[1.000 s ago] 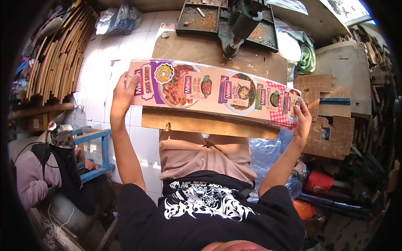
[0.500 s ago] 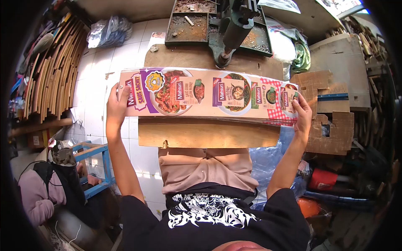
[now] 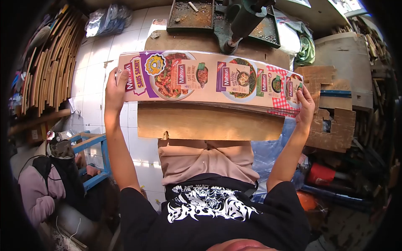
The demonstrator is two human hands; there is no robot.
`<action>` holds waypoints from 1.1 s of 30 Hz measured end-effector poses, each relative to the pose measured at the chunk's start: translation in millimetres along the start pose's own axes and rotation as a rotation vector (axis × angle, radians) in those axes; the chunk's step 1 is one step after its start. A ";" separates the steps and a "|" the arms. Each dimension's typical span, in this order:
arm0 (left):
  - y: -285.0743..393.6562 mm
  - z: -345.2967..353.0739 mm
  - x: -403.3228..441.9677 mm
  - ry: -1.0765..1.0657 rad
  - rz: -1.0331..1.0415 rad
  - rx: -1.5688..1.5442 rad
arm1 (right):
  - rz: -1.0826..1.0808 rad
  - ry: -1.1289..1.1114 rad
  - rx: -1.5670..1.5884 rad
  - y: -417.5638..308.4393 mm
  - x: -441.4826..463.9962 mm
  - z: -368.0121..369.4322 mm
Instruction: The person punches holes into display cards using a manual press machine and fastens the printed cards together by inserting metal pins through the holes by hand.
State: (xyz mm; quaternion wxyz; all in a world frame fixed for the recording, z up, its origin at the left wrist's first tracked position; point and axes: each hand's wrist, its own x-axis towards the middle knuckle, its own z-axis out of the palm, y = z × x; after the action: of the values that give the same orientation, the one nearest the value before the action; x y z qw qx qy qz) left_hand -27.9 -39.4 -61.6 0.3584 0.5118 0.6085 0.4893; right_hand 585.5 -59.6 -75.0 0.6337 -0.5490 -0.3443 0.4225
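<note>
A stack of long printed cardboard panels (image 3: pixel 205 94), marked "Mahsuri Saus Sachet" with pictures of food, spans the space between my hands above a wooden board (image 3: pixel 209 121). My left hand (image 3: pixel 116 88) grips the left end, thumb on top of the print. At the other end my right hand (image 3: pixel 305 102) is closed round the right edge, fingers over the top face. Several layers show along the stack's lower edge. Just beyond its far edge stands the dark metal post of a press machine (image 3: pixel 234 35).
Black trays (image 3: pixel 190 14) with metal bits flank the machine. Flat wooden strips (image 3: pixel 52 62) are piled at left, near a blue frame (image 3: pixel 90 144) and another person (image 3: pixel 42 192). Cut cardboard (image 3: pixel 335 129) and a red object (image 3: pixel 321 173) are at right.
The stack, held in both hands, sits higher in view, and the board and machine have shifted upward too. The right end of the stack is tilted slightly more downward.
</note>
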 end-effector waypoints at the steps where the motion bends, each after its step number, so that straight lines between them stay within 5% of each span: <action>1: -6.3 -2.6 1.8 0.010 -0.009 0.005 | 0.014 -0.018 0.028 1.2 -0.5 -0.3; 33: -20.3 -6.0 2.2 0.017 0.041 0.050 | -0.018 -0.018 0.057 10.3 -4.1 -7.3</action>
State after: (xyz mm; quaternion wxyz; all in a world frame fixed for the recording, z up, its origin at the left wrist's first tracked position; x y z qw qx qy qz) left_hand -39.5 -38.6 -79.4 0.3301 0.5288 0.6128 0.4857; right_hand 588.8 -65.9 -86.2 0.6497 -0.5238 -0.3428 0.4312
